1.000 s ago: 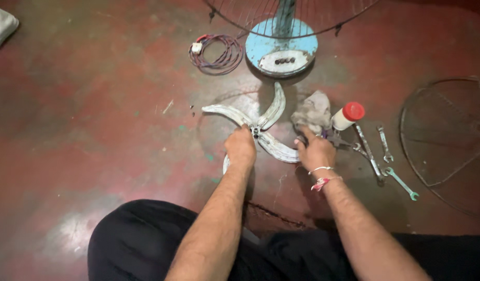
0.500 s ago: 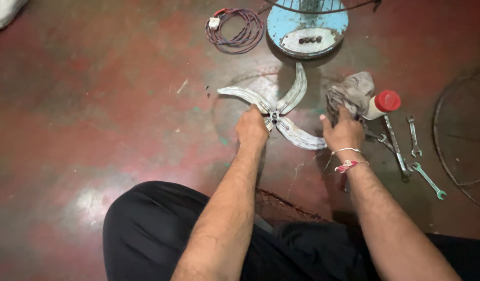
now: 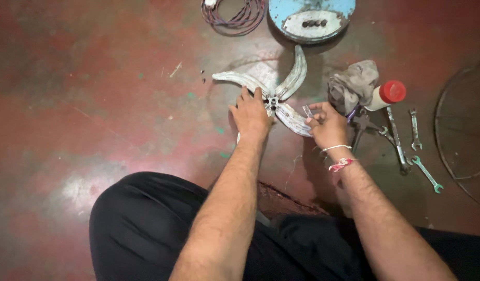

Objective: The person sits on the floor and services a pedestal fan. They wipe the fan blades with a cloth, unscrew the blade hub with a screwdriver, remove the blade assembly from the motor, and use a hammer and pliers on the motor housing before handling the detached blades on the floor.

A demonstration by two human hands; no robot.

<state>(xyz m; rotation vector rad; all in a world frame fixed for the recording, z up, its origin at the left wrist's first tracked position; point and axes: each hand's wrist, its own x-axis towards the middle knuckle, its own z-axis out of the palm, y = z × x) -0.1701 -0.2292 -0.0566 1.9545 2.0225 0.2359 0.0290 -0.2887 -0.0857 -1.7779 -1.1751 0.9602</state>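
Observation:
A dirty metal fan blade set [image 3: 292, 78] with curved blades lies on the red floor. My left hand [image 3: 250, 114] rests flat on it, fingers by its central hub [image 3: 273, 100]. My right hand [image 3: 326, 125] hovers over the lower right blade and pinches a small pale part [image 3: 307, 111] between thumb and fingers. A thread band and a thin bracelet circle my right wrist.
A blue fan base [image 3: 311, 18] stands at the top, a coiled cable [image 3: 235, 15] to its left. Right of my hand lie a grey rag [image 3: 352, 83], a red-capped bottle [image 3: 388, 93], pliers [image 3: 362, 125], several spanners [image 3: 414, 135] and a wire fan guard [image 3: 461, 135].
The view has moved closer and down onto the blade. My right hand shifted from the rag side onto the lower right blade and now pinches a small part.

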